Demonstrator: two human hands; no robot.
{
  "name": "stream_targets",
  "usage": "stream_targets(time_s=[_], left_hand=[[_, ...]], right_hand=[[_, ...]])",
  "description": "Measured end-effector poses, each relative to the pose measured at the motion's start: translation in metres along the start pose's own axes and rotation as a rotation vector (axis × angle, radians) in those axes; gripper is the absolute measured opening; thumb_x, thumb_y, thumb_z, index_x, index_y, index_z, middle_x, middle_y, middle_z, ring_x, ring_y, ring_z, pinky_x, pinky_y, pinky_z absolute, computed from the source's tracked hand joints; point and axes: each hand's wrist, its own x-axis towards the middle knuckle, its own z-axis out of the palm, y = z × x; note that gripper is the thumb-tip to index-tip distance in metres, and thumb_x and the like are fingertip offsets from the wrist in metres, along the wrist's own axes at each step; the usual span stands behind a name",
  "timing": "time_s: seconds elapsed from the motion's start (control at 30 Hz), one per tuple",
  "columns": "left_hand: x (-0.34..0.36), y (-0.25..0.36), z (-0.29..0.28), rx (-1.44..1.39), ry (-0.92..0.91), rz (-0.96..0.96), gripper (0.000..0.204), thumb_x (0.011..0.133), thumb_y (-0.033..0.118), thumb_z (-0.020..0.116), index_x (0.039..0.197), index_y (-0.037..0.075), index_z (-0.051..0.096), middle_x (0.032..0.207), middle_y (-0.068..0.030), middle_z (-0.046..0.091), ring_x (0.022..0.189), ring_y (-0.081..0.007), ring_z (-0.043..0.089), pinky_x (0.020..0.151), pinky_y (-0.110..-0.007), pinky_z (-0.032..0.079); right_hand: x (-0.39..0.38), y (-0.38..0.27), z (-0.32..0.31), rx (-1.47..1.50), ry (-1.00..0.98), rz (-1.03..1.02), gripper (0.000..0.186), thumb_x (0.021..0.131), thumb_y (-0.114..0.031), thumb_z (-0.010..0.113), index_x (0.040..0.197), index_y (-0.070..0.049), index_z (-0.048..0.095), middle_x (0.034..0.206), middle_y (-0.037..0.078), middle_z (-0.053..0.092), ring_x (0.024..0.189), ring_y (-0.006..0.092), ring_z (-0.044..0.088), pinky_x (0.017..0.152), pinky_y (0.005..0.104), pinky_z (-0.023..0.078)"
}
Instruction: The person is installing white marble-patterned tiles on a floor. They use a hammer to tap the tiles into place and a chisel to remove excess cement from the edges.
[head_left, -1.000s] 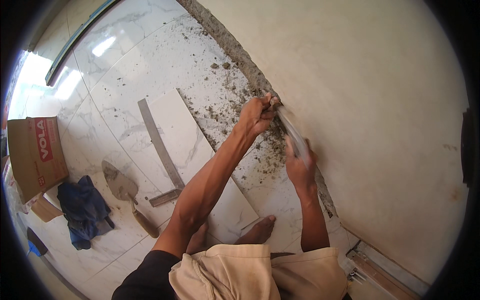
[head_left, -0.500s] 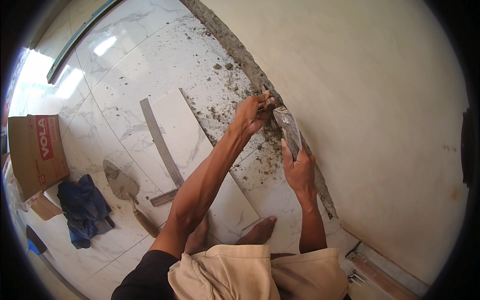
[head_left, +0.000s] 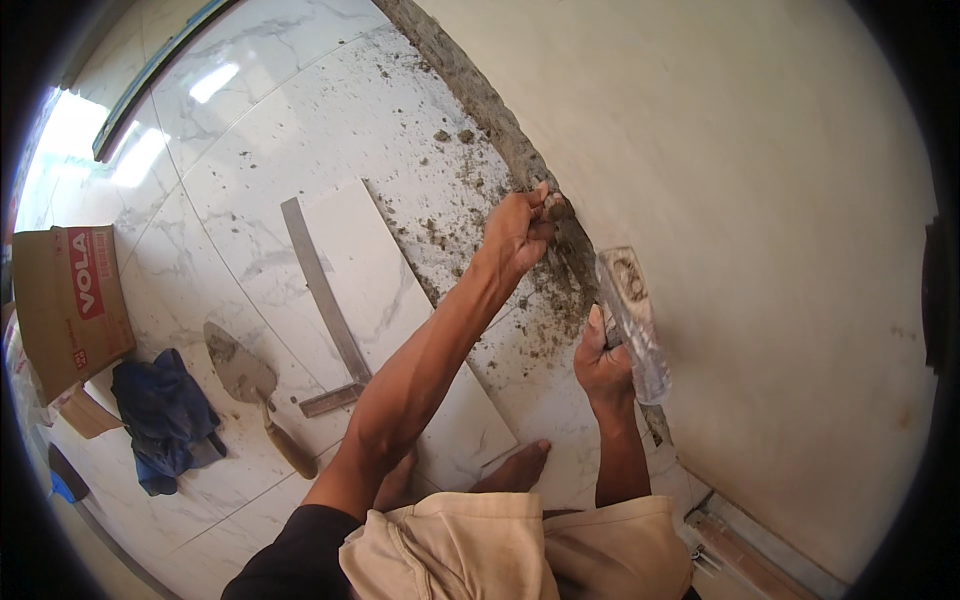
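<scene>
My left hand (head_left: 520, 225) pinches a small dark chisel-like tool (head_left: 560, 212), mostly hidden, against the chipped, rough strip (head_left: 460, 85) along the pale wall's base. Below and right of it, my right hand (head_left: 603, 365) grips a worn grey rectangular striking tool (head_left: 630, 300), raised slightly beside the wall and apart from the left hand's tool. Crumbled mortar (head_left: 440, 225) lies scattered on the marbled tiles by the strip. A loose rectangular tile (head_left: 360, 260) lies left of my arms, with a metal try square (head_left: 320, 280) along it.
A trowel (head_left: 240, 365), dark blue cloth (head_left: 165, 420), cardboard box (head_left: 70, 300) and blue-handled item (head_left: 65, 480) lie to the left. A long straight bar (head_left: 150, 85) is at the upper left, rails (head_left: 750, 550) at the lower right. The wall (head_left: 770, 230) bounds the right side; my bare feet (head_left: 515, 465) are below.
The striking tool in my right hand has swung away from my left hand, rightward and down, and turned. My left hand has shifted slightly right, still at the strip.
</scene>
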Motion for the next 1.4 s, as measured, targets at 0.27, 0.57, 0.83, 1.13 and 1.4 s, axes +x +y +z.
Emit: stream_targets(time_s=[0.27,0.57,0.83,1.13,1.4], left_hand=[[0.002,-0.006,0.002,-0.109,0.027,-0.002,0.011,0.098,0.01,0.051,0.091,0.002,0.054,0.077,-0.0085,0.056,0.049,-0.0098,0.045,0.037,-0.021,0.026],[0.018,-0.013,-0.004,-0.111,-0.046,0.004,0.009,0.097,0.01,0.055,0.091,0.003,0.055,0.077,-0.0061,0.054,0.058,-0.0127,0.043,0.048,-0.025,0.033],[0.024,-0.017,-0.012,-0.156,-0.051,0.01,0.012,0.099,0.012,0.05,0.103,0.002,0.055,0.088,-0.0103,0.057,0.069,-0.0167,0.056,0.057,-0.028,0.048],[0.011,-0.012,-0.002,-0.135,-0.014,0.024,0.01,0.097,0.009,0.054,0.092,0.001,0.057,0.076,-0.004,0.053,0.051,-0.0083,0.038,0.039,-0.022,0.024],[0.005,-0.004,-0.006,-0.149,-0.043,0.031,0.009,0.098,0.009,0.053,0.095,0.001,0.057,0.078,-0.0046,0.054,0.05,-0.0088,0.038,0.039,-0.021,0.024]], right_hand=[[-0.003,0.008,0.012,-0.034,-0.136,0.25,0.039,0.095,-0.033,0.06,0.093,0.006,0.06,0.066,0.028,0.063,0.064,0.0465,0.065,0.053,0.0481,0.052],[0.005,0.026,0.019,-0.106,-0.221,0.32,0.033,0.093,-0.027,0.063,0.089,0.006,0.058,0.063,0.027,0.061,0.059,0.0443,0.064,0.05,0.0447,0.051],[-0.005,0.036,0.026,-0.285,-0.357,0.377,0.028,0.093,-0.022,0.063,0.091,0.005,0.059,0.07,0.025,0.063,0.061,0.0426,0.065,0.052,0.0424,0.052],[-0.003,0.021,0.009,-0.02,-0.147,0.25,0.027,0.092,-0.021,0.065,0.091,0.006,0.06,0.064,0.023,0.062,0.059,0.0419,0.065,0.051,0.043,0.051],[-0.005,0.005,0.009,0.031,-0.038,0.182,0.031,0.095,-0.025,0.06,0.087,0.005,0.059,0.064,0.025,0.062,0.061,0.043,0.065,0.051,0.0445,0.051]])
